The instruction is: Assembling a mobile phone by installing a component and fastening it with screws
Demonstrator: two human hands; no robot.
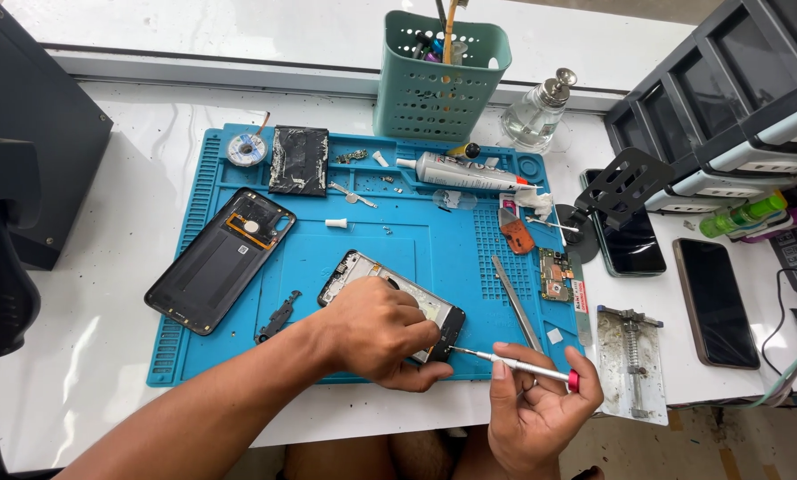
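A phone repair workshop: blue work mat (416, 258), opened phone (390, 298), tweezers (516, 302), glue tube (465, 172), tool basket (440, 76).

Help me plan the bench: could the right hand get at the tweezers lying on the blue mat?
Probably yes. The tweezers lie bare on the blue mat just above the right hand, nothing between, but that hand holds a screwdriver.

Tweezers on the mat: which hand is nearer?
Right. The right hand, holding a screwdriver, sits just below the lower tip of the tweezers. The left hand rests on the opened phone, further to their left.
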